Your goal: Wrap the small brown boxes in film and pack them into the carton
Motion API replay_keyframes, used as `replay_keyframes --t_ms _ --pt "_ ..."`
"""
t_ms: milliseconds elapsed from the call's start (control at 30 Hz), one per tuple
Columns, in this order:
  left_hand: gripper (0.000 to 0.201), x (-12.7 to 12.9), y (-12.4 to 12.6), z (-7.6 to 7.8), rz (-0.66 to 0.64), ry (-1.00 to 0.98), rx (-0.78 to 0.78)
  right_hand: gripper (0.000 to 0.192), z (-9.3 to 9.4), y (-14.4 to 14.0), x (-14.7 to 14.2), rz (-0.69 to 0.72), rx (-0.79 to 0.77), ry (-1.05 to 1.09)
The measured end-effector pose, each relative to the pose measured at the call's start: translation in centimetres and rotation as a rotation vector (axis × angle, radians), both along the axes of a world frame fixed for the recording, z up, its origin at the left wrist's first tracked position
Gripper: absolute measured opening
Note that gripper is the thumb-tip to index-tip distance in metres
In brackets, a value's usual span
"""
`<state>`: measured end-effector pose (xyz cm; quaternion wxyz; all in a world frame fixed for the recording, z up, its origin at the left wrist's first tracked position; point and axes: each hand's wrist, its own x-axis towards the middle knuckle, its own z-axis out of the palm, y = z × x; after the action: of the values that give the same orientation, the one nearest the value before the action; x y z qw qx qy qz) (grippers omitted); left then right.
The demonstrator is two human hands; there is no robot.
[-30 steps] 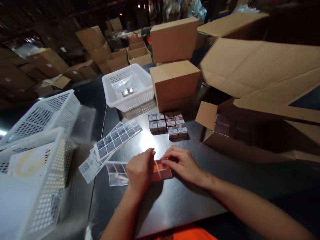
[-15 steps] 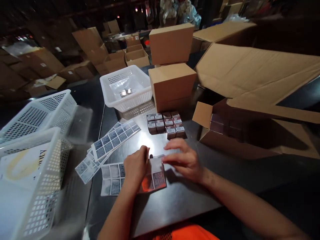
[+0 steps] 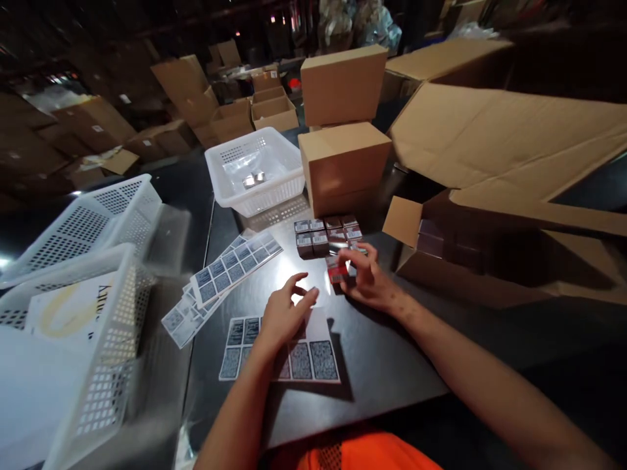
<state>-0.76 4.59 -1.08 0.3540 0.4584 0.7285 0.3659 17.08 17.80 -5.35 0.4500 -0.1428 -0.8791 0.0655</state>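
Head view: my left hand (image 3: pixel 284 313) rests flat, fingers spread, on the label sheet (image 3: pixel 294 356) lying on the dark table (image 3: pixel 382 365); my right hand (image 3: pixel 369 281) pinches a small red box (image 3: pixel 336 270) beside the box cluster (image 3: pixel 323 235)

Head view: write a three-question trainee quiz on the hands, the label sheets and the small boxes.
1. True or false: the left hand rests on the label sheet lying flat on the table.
2. What does the right hand hold in its fingers?
A. a white basket
B. a small box
C. a loose sheet
3. Fill in: the cluster of small boxes sits just in front of a closed ______ carton.

Key
1. True; the palm lies on the sheet, fingers spread.
2. B; the small box sits at the near edge of the cluster.
3. cardboard
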Motion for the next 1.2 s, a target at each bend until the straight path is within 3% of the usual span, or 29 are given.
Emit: replay_keyframes --t_ms 67,167,300,433,500,567,700,967,1200 --pt "0.07 0.3 0.1 -0.2 0.021 -0.082 0.021 0.055 0.2 -1.3 -0.3 0.084 0.058 0.045" --pt "0.065 0.6 0.0 -0.2 0.034 -0.155 0.103 0.044 1.6 -3.5 0.0 0.218 0.029 0.095" --pt "0.058 0.8 -0.3 0.2 0.08 -0.102 0.264 0.047 4.3 -4.9 1.9 0.272 -0.339 0.23" --pt "0.047 1.4 -0.6 -0.1 0.06 0.029 0.367 0.012 5.7 -4.6 3.3 0.311 -0.73 0.503" --pt "0.046 1.7 -0.8 -0.5 0.043 0.055 0.382 0.004 6.0 -4.5 3.5 0.31 -0.943 0.48" --pt "0.046 2.1 -1.0 -0.8 0.043 0.072 0.381 0.012 6.1 -4.7 3.4 0.278 -1.16 0.362" --pt "0.044 2.6 -1.3 -1.0 0.044 0.157 0.408 0.052 6.2 -5.1 3.1 0.251 -1.435 0.294" --pt "0.043 2.5 -1.4 -1.5 -0.027 0.252 0.431 0.066 6.3 -5.2 2.8 0.152 -1.532 0.231" --pt "0.043 2.6 -1.6 -1.9 -0.041 0.275 0.463 0.069 6.4 -5.2 2.8 0.157 -1.55 0.22"
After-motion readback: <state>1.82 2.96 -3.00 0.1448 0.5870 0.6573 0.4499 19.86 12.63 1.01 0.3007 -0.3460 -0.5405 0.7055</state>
